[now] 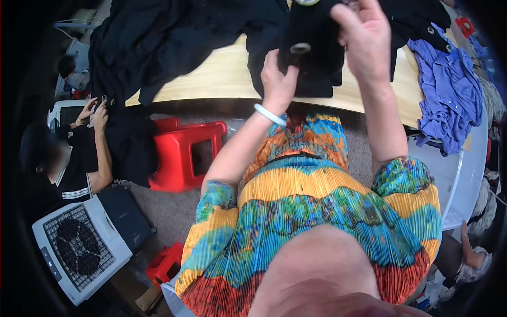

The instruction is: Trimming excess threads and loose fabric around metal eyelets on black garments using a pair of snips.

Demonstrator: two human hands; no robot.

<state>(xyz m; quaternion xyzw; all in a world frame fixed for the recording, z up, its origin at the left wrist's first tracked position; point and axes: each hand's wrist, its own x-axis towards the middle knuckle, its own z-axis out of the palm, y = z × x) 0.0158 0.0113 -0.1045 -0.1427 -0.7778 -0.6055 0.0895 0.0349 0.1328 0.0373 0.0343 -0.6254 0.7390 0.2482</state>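
Observation:
A black garment (317, 68) with a round metallic button (300, 48) on it hangs over the near edge of the wooden table. My left hand (279, 82) grips its left side, thumb and fingers closed on the cloth, a pale bangle at the wrist. Above the garment's right side, my right hand (365, 39) is raised and slightly blurred. Its thumb and fingers curl together at the top edge of the view; whatever sits between them is too unclear to name. Close by, a pale green round thing (307, 1) is cut off by the upper edge.
More black clothing (158, 42) covers the table (222, 74) on the left. Purple garments (449, 95) are heaped at the right, beside a white bin (462, 174). Red stools (185, 153) stand lower left, near a fan unit (82, 245). A co-worker (68, 158) handles black cloth at left.

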